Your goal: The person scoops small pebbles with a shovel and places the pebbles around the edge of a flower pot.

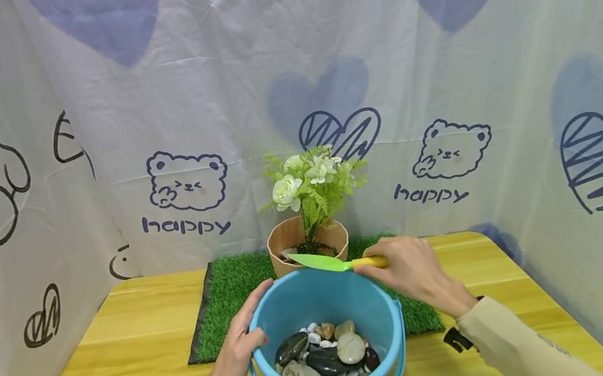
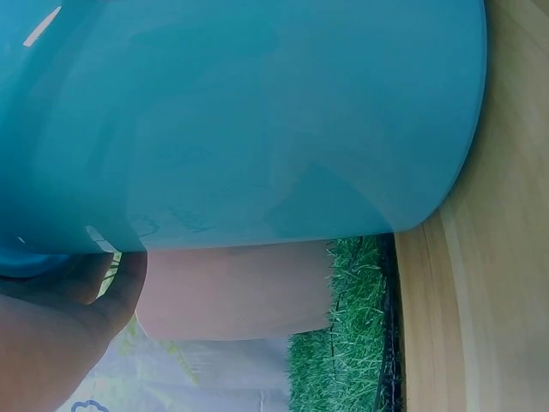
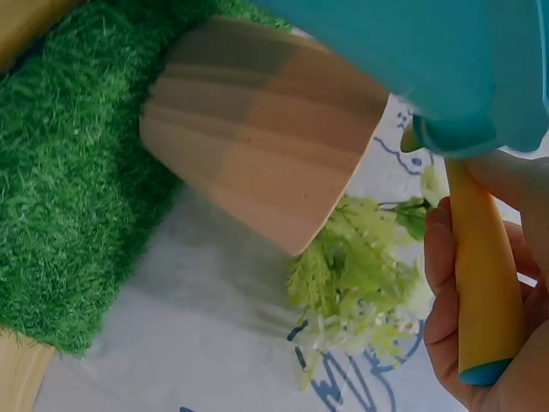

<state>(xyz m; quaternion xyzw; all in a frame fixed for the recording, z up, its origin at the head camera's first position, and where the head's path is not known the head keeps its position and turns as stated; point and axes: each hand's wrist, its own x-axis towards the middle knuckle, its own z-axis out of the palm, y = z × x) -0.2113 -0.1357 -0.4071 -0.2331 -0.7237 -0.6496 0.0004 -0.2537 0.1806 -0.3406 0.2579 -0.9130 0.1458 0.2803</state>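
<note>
My right hand (image 1: 409, 266) grips the yellow handle (image 3: 485, 266) of a small trowel whose green blade (image 1: 318, 262) points left, above the far rim of a blue bucket (image 1: 317, 289). At the bucket's left rim, my left hand (image 1: 240, 340) holds on, its thumb over the edge and its fingers along the outside. Inside the bucket lie dark and pale stones (image 1: 327, 359), with small white pebbles among them. Just behind stands a tan flowerpot (image 1: 280, 243) with white flowers and green leaves (image 1: 315, 186); the blade's tip is in front of its opening. Some dark filling shows in the pot.
Under the pot lies a green artificial grass mat (image 1: 220, 310) on a wooden table (image 1: 120, 345). A pale cloth (image 1: 229, 95) printed with bears and hearts hangs behind and at both sides. The bucket's blue carrying handle (image 1: 401, 355) hangs down along its side.
</note>
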